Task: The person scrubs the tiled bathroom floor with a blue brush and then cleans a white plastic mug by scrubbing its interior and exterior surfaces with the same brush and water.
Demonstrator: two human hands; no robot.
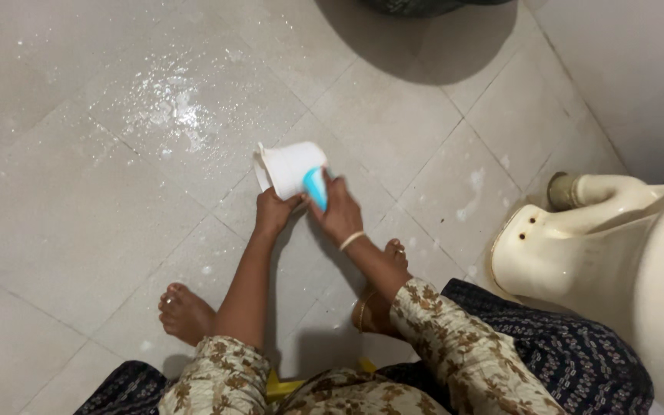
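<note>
- The white plastic mug [290, 169] lay tipped on its side on the wet tiled floor [78, 230], near the floor's middle, well apart from the cream toilet [578, 253] at the right edge.
- The left hand [274, 213] was closed on the mug's lower wall, its grip steadying the mug from beneath.
- The right hand [340, 211] was closed on a blue scrubber [316, 187], pressing it against the mug's side near the base.
- To do the scrubbing well, I judged that the left grip needed to stay firm while the mug was turned bit by bit, so every part of the wall met the scrubber.
- Short, pressing strokes suited a light plastic mug; hard shoves could make it slip on soapy tiles.
- White suds [174, 107] were spread toward the floor's far left corner, so footing for the bare feet [184, 311] called for care.
</note>
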